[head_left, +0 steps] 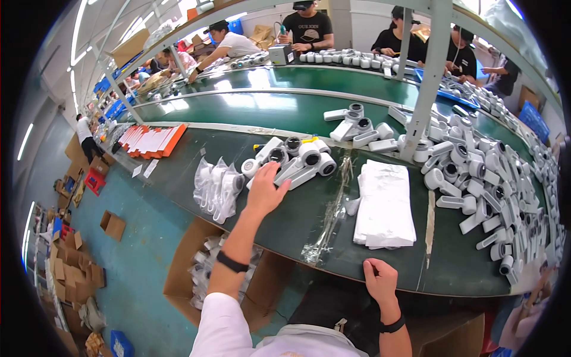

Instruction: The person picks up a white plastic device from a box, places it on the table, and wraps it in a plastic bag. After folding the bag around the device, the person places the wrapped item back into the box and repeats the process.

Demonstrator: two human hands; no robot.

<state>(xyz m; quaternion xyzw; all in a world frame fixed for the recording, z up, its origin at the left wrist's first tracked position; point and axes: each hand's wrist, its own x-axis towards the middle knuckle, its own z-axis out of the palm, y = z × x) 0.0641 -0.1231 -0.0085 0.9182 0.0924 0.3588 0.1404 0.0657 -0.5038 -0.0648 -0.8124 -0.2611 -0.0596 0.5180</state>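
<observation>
My left hand (266, 191) reaches over the dark green bench, its fingers apart and nothing in them. Its fingertips are at the near edge of a small heap of white handheld devices (310, 156) with round, dark-centred heads and flat handles. Just left of that hand lie several similar devices in clear plastic bags (217, 189). My right hand (380, 279) is curled closed at the bench's front edge, with nothing visible in it. Beyond it rests a stack of white plastic bags or sheets (385, 205).
A large pile of loose devices (476, 172) covers the bench's right side. Orange-and-white cards (153, 141) lie at the far left. Below the bench, an open carton (184, 262) contains bagged devices. A metal post (429, 83) rises near the pile. Co-workers sit across the green conveyor (250, 107).
</observation>
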